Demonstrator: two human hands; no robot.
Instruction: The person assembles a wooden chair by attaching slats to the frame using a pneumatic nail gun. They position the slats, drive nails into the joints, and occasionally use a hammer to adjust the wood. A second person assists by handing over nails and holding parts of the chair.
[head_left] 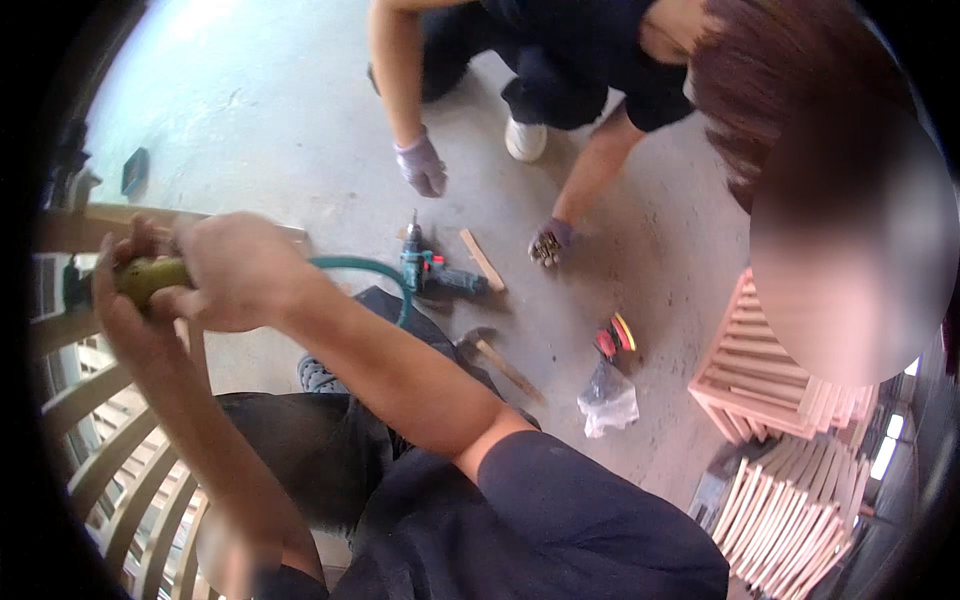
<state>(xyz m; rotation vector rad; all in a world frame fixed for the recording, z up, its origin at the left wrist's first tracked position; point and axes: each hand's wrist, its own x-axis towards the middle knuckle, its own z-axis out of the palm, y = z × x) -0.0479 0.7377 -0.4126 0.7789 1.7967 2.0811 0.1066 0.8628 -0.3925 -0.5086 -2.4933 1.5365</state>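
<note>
At the left, my left hand point(138, 275) curls around a rounded yellow-green tool point(150, 280). My right hand point(235, 270) closes on the same tool from the other side, its fingers partly hidden. A teal hose point(365, 264) emerges beside my right wrist and bends down behind my forearm; its joint with the tool is hidden. Both hands are just over the top rail point(85, 228) of a wooden frame. Curved wooden slats point(115, 475) run below my left forearm. Blur hides the tool's exact kind.
A teal cordless drill point(412, 262), a wood strip point(483, 260), a hammer point(510, 370) and a red-and-yellow item point(615, 338) by a plastic bag point(608, 398) lie on the floor. A crouching co-worker's gloved hand point(549, 243) holds small metal pieces. Wooden slats point(785, 525) are stacked right.
</note>
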